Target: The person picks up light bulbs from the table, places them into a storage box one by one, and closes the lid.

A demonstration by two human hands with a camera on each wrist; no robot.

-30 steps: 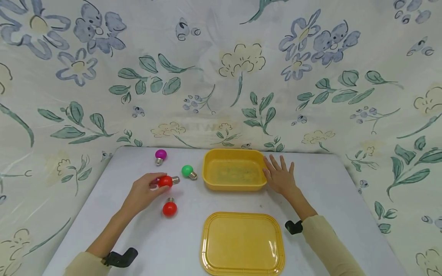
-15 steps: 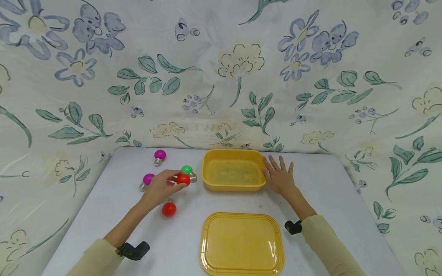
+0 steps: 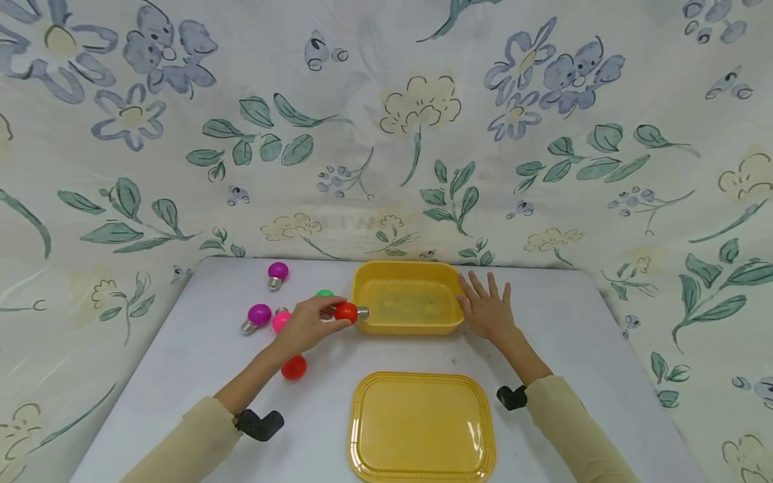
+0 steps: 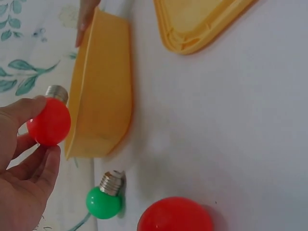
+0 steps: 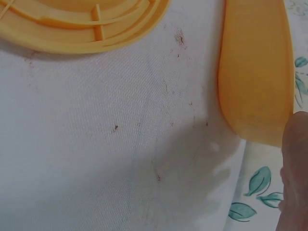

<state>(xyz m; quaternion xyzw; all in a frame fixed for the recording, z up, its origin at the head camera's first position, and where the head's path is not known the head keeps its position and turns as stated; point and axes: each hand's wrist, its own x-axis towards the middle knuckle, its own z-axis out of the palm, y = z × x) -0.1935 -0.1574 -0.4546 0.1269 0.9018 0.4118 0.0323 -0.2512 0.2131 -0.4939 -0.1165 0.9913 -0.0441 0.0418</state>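
Note:
My left hand [image 3: 308, 325] pinches a red light bulb [image 3: 347, 312] between thumb and fingers, its metal base pointing right at the near left edge of the yellow box [image 3: 407, 329]. In the left wrist view the held red bulb [image 4: 49, 122] is raised beside the box wall [image 4: 106, 91]. My right hand [image 3: 492, 312] has its fingers spread along the box's right side. Partly behind the left hand lies a green bulb [image 3: 325, 293], seen whole in the left wrist view. A pink bulb [image 3: 281, 323] and another red bulb [image 3: 294, 367] are partly covered by the left hand and arm.
Two purple bulbs lie on the left of the white table, one purple bulb [image 3: 278, 271] near the back edge and another purple bulb [image 3: 260, 314] closer in. A yellow lid [image 3: 421, 426] lies in front of the box. Floral cloth [image 3: 362, 134] hangs behind the table.
My left hand has carried the red bulb rightward, past the green bulb to the box's left edge. A purple and a pink bulb have come into view behind it. The right hand stays put.

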